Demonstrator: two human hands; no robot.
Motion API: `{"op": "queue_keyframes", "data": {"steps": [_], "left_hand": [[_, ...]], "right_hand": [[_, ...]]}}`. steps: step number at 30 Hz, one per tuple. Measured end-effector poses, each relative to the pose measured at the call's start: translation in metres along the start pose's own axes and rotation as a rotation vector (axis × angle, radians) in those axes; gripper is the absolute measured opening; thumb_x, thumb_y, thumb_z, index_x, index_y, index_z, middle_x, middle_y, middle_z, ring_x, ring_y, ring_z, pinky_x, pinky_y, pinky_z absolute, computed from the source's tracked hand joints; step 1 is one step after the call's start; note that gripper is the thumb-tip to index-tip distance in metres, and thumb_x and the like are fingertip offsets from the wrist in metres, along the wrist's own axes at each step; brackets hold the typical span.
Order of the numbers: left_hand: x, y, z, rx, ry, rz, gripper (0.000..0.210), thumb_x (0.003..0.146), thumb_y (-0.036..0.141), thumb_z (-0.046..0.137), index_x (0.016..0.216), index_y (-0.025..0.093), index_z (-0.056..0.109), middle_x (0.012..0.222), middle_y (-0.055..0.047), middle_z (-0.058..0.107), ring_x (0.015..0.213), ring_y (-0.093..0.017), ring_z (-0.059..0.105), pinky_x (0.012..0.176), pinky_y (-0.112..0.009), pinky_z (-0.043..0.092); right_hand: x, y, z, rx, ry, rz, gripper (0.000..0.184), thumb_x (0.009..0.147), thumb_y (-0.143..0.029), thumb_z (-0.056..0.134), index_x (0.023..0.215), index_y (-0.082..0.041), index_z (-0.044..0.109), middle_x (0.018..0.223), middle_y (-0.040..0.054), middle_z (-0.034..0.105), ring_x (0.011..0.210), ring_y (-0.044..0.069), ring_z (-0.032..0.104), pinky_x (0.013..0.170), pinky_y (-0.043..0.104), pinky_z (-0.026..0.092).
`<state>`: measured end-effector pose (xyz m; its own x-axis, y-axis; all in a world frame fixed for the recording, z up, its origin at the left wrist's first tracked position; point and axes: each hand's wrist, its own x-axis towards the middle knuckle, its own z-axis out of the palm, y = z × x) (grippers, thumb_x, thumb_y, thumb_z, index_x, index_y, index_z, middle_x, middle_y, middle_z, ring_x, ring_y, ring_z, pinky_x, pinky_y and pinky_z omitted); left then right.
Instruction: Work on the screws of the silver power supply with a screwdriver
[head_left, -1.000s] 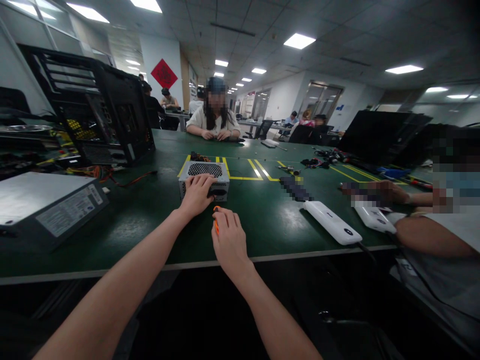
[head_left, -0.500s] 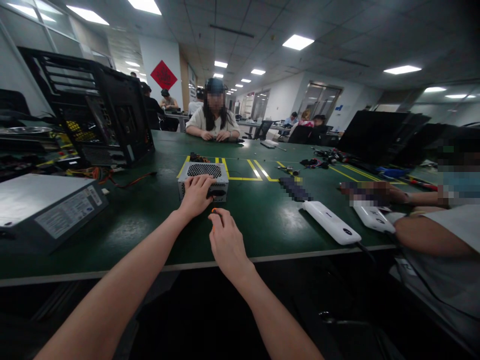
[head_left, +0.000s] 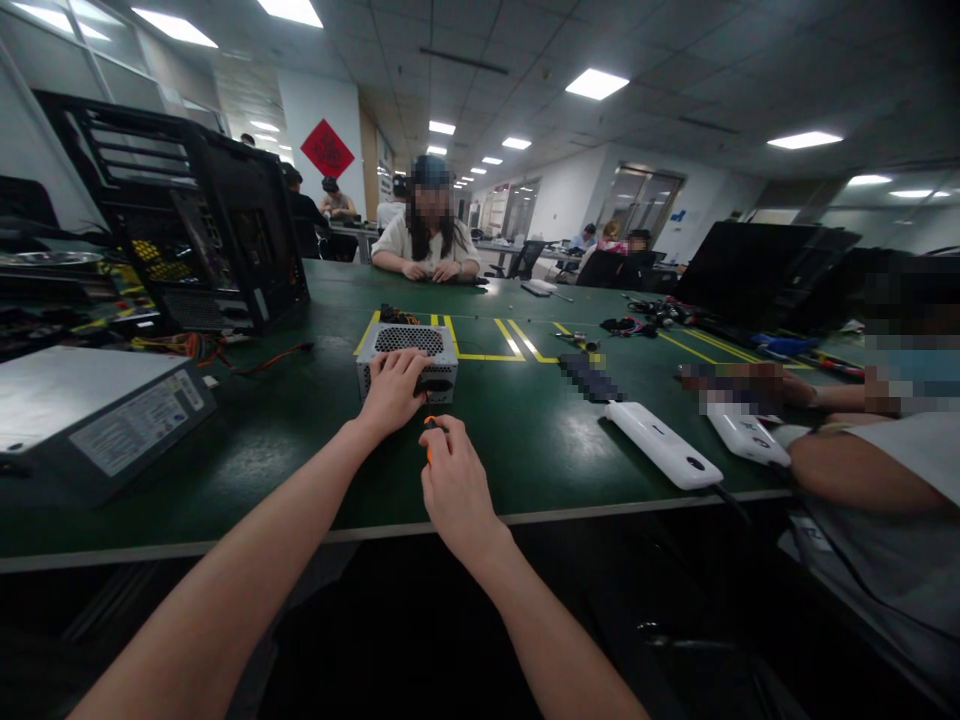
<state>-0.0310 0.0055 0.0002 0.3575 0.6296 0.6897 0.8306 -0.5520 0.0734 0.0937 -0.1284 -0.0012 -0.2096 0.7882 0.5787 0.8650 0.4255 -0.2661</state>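
Note:
A small grey computer power supply [head_left: 409, 343] with a perforated top sits on the green table. My left hand [head_left: 394, 388] grips its near side, fingers over the top edge, close to a black socket in the near face. My right hand [head_left: 459, 478] is closed around the orange and black handle of a screwdriver [head_left: 430, 428], held just in front of the power supply. Its shaft and tip are hard to make out against the dark table. Dark cables [head_left: 397, 315] bunch behind the power supply.
A larger power supply [head_left: 82, 410] lies on the left, with an open black computer case [head_left: 195, 215] behind it. White power banks [head_left: 664, 445] and a blurred phone lie at right, beside a co-worker's arm. Another person sits across the table [head_left: 517, 470].
My right hand has shifted slightly, and more of the orange and black screwdriver handle shows. My left hand and the power supply have stayed in place.

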Motion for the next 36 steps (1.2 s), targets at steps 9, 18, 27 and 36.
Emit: {"op": "queue_keyframes", "data": {"steps": [9,18,27,36], "left_hand": [[0.0,0.002,-0.001,-0.008,-0.012,-0.001,0.042,0.072,0.02,0.058,0.114,0.022,0.049,0.124,-0.008,0.053,0.118,-0.027,0.042,0.097,-0.044,0.023],[0.0,0.001,-0.001,0.009,-0.006,0.001,0.042,0.073,0.022,0.058,0.114,0.022,0.049,0.124,-0.008,0.053,0.117,-0.027,0.043,0.097,-0.045,0.024],[0.0,0.003,-0.002,0.0,-0.019,-0.012,0.043,0.072,0.02,0.057,0.115,0.023,0.049,0.125,-0.008,0.053,0.118,-0.027,0.042,0.097,-0.045,0.024],[0.0,0.001,-0.001,0.02,-0.006,0.005,0.041,0.072,0.021,0.058,0.113,0.022,0.05,0.124,-0.008,0.053,0.118,-0.027,0.042,0.096,-0.044,0.024]], "right_hand": [[0.005,0.011,0.002,-0.001,0.115,0.08,0.023,0.091,-0.023,0.041,0.104,-0.018,0.059,0.107,0.0074,0.061,0.088,0.014,0.063,0.071,0.023,0.052],[0.0,0.007,-0.002,-0.023,0.024,-0.057,0.026,0.083,-0.01,0.046,0.106,-0.015,0.056,0.119,0.0123,0.052,0.1,0.019,0.057,0.086,0.032,0.049],[0.005,0.01,-0.001,-0.029,0.101,0.06,0.023,0.091,-0.026,0.042,0.103,-0.018,0.059,0.107,0.0086,0.061,0.084,0.014,0.064,0.068,0.023,0.052],[0.0,0.001,0.0,-0.029,-0.014,-0.042,0.027,0.083,-0.006,0.04,0.106,-0.014,0.053,0.119,0.0146,0.052,0.104,0.02,0.057,0.084,0.033,0.05]]}}
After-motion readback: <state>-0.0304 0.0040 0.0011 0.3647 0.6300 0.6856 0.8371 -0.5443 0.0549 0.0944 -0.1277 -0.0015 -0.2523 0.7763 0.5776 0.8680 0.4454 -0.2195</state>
